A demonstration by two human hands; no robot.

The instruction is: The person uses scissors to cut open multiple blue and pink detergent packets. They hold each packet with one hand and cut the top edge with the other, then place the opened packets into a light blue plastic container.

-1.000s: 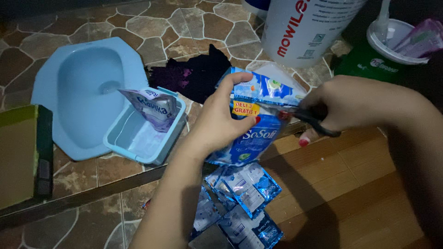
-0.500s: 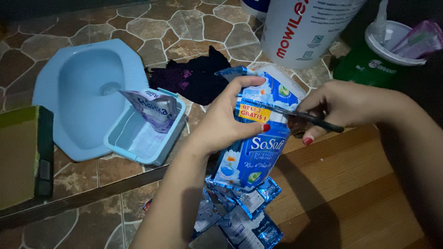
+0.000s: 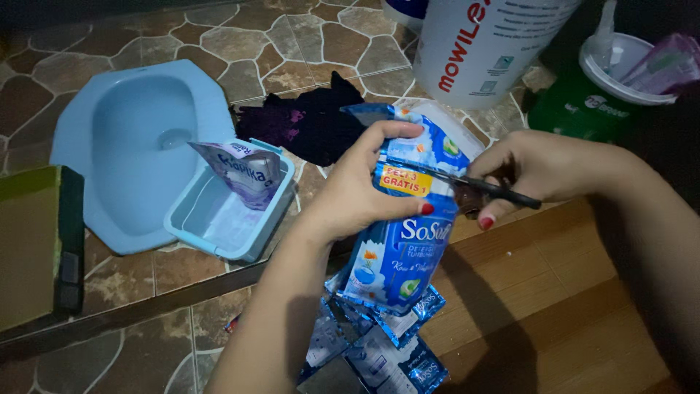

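**Scissors at the top of a blue sachet, above a crowded floor edge**

The left hand (image 3: 357, 193) was clenched around the upper part of a blue detergent sachet (image 3: 397, 241), fingers wrapped over its front and thumb behind, holding it upright above the floor. A string of more blue sachets (image 3: 379, 343) hung from it and trailed down to the bottom edge of the view. The right hand (image 3: 543, 171) gripped a pair of dark scissors (image 3: 485, 191), the blades lying across the sachet just under its top edge and beside the left fingertips; I could not tell whether the blades had bitten into the foil.

Room was tight on most sides. Just beyond the sachet's top lay a dark cloth (image 3: 310, 124) on the stone floor, and behind that stood a large white bucket (image 3: 485, 44). To the left sat a small light-blue tub (image 3: 226, 208) with a torn purple packet (image 3: 244, 171) leaning inside, touching the rim of a blue squat toilet pan (image 3: 124, 138). A green container (image 3: 583, 106) with a clear lid stood at the far right. The open space was the wooden boards (image 3: 554, 321) below the right forearm, bare to the lower right corner.
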